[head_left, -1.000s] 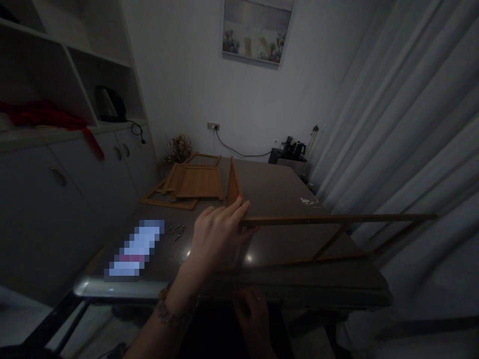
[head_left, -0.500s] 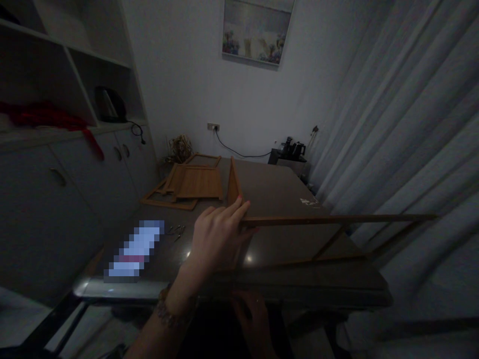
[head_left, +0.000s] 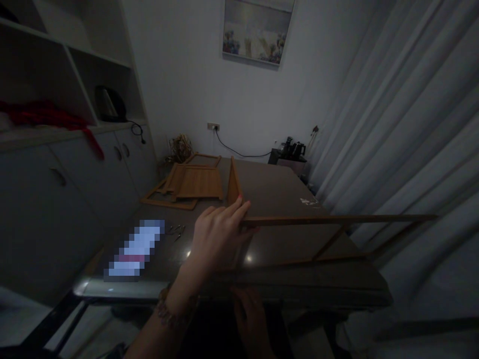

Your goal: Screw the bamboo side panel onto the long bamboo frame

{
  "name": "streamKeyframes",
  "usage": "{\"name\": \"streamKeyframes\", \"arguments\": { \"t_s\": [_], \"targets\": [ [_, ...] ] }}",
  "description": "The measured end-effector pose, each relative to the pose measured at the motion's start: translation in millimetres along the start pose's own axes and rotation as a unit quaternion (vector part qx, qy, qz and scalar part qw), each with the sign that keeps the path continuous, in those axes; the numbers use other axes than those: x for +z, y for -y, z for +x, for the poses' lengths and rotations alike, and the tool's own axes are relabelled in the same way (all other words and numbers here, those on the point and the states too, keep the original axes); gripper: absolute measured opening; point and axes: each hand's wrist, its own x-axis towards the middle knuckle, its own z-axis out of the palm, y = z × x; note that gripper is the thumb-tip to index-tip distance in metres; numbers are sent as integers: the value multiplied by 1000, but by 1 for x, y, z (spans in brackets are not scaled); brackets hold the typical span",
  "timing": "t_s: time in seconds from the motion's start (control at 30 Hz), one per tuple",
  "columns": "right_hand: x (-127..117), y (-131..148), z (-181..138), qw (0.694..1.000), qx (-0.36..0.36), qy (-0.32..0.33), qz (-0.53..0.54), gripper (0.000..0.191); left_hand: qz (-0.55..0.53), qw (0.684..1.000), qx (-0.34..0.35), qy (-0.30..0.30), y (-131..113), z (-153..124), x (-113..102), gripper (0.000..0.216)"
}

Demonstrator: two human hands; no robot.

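Observation:
My left hand (head_left: pixel 220 229) is closed over the corner where a long wooden frame (head_left: pixel 337 219) meets an upright wooden panel (head_left: pixel 234 182). The frame stretches right across the table's near side, with its rails and a crosspiece visible. The panel stands on edge, running away from me. Below, in shadow at the table's front edge, my right hand (head_left: pixel 252 314) has its fingers bent together near the lower end of the frame. What lies between those fingers is too dark to make out. Several small screws (head_left: pixel 177 232) lie on the table left of my left hand.
Flat wooden panels (head_left: pixel 198 182) and frames lie stacked at the table's back left. A blurred-out bright rectangle (head_left: pixel 136 249) is near the front left of the brown table (head_left: pixel 269 184). White scraps (head_left: pixel 309 202) lie at right. Cabinets stand left; a curtain (head_left: pixel 374 124) hangs right.
My right hand has shifted slightly at the table's front edge, its fingers a little higher. My left hand, the frame and the panel stay in place.

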Motion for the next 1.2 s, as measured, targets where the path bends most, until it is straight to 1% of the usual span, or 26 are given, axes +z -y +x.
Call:
{"name": "streamKeyframes", "arguments": {
  "t_s": [0.3,0.4,0.57,0.8,0.87,1.0,1.13,1.2],
  "targets": [
    [10,-5,-7,996,-62,-38,-54,30,4,1000,0,0,0,2,-1,50],
    [12,-7,-9,996,-68,-30,-50,29,6,1000,1,2,0,1,-1,51],
    [10,-8,-9,997,-59,-47,-23,28,10,1000,-1,1,0,0,-1,51],
    [7,-10,-7,998,-54,-44,-2,29,10,1000,4,-7,0,0,-1,50],
    [7,-11,-8,998,-40,-51,7,29,12,1000,3,-3,1,0,0,50],
    [8,-12,-10,997,13,-76,16,31,12,1000,-3,4,1,0,0,51],
    [8,-13,-10,998,26,-49,26,33,12,1000,2,3,0,1,-1,48],
    [6,-12,-8,999,23,-37,7,36,16,1000,3,2,0,1,-1,48]
  ]
}}
